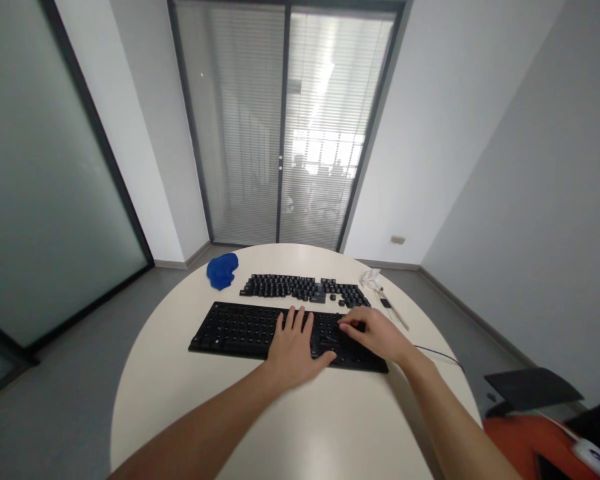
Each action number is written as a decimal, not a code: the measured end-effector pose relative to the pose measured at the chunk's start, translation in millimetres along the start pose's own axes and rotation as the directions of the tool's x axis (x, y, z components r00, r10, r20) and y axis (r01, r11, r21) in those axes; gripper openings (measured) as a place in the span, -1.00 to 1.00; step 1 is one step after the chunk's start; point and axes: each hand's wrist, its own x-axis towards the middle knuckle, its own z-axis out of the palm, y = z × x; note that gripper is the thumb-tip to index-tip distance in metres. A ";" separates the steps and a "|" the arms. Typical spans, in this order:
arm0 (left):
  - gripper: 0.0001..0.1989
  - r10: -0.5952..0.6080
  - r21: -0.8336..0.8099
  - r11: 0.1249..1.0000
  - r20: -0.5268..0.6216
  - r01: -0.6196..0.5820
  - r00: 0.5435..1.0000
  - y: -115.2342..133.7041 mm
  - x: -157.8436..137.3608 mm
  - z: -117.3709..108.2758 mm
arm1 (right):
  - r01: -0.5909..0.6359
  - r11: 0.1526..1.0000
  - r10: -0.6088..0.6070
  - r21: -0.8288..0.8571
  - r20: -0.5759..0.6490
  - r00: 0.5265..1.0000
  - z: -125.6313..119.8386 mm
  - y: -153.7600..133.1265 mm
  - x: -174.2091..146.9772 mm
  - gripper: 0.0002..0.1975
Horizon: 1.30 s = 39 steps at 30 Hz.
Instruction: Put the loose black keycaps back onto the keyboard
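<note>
A black keyboard (237, 328) with its keycaps off over much of its face lies on the round table. My left hand (293, 347) rests flat on its middle, fingers spread, thumb pointing right. Over the keyboard's right part, my right hand (373, 330) is closed in a pinch, thumb against fingertips. Whatever sits between those fingertips is too small to make out. Behind the keyboard, loose black keycaps (280, 286) stand in rows, laid out much like a keyboard. A few separate keycaps lie near the right hand.
A crumpled blue cloth (223, 271) lies at the table's back left. On the back right are a white crumpled tissue (371, 278) and a thin light-coloured stick-like tool (396, 312). A dark cable (443, 353) runs off the pale table (300, 427). An orange chair (525, 443) stands at right.
</note>
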 end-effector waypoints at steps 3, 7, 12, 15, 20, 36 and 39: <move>-0.09 0.000 0.000 1.000 -0.010 0.000 1.000 0.4 0.2 0.0 | -0.075 0.948 0.041 -0.310 -0.117 0.992 -5.3 14.4 15.7 -0.80; -0.12 0.011 -0.006 1.000 -0.021 -0.011 1.000 -0.8 0.4 1.7 | -0.118 0.853 0.067 -0.508 -0.118 0.991 -1.7 29.0 34.0 -0.80; -0.15 0.017 0.001 1.000 -0.033 -0.017 0.999 -2.1 0.7 3.9 | -0.175 0.797 0.114 -0.578 -0.140 0.984 8.7 35.4 47.8 -0.82; -0.15 0.017 -0.005 1.000 -0.027 -0.017 0.999 -1.7 0.8 3.4 | -0.140 0.794 0.102 -0.591 -0.097 0.990 12.5 36.5 52.1 -0.87; -0.19 0.016 -0.004 1.000 -0.039 -0.016 0.999 -1.1 0.6 2.9 | -0.113 0.857 0.048 -0.503 -0.140 0.989 12.6 34.5 44.2 -0.82; -0.34 0.195 0.031 0.981 -0.095 -0.193 0.976 8.8 -1.5 -9.6 | -0.036 0.975 0.053 0.219 -0.074 0.996 1.4 13.2 -27.8 -0.74; -0.38 0.222 0.027 0.975 -0.074 -0.220 0.972 9.4 -1.5 -9.6 | -0.047 0.947 0.039 0.318 0.032 0.999 2.6 7.8 -29.2 -0.73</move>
